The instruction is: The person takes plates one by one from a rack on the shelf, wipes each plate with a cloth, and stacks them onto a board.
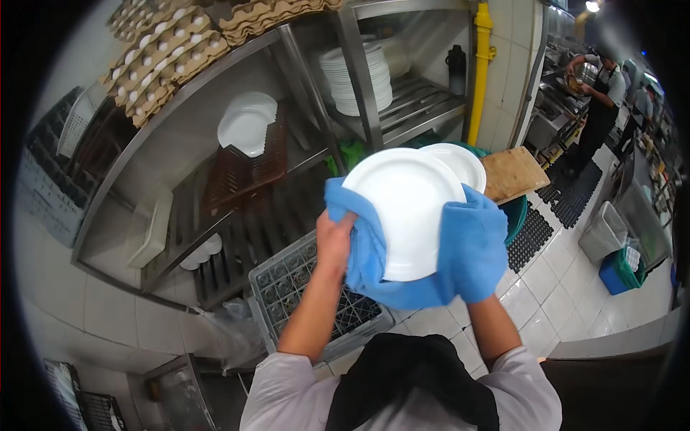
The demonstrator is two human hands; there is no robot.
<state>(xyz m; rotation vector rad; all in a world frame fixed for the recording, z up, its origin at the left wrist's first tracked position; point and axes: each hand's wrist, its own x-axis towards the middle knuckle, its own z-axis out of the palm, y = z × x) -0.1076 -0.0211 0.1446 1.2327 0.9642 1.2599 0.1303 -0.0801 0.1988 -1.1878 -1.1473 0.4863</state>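
A white plate is held up in front of me, its face towards me. My left hand is closed at the plate's left edge, with a blue cloth bunched between the fingers and the rim. The cloth loops under the plate's lower edge and covers my right hand, which grips the right edge through it; its fingers are hidden. Behind the upper right rim shows another white plate; I cannot tell what it rests on.
A grey glass rack stands below my left arm. Metal shelves hold a plate stack, more plates on a brown rack and egg trays. A wooden board lies right. A co-worker stands farther off.
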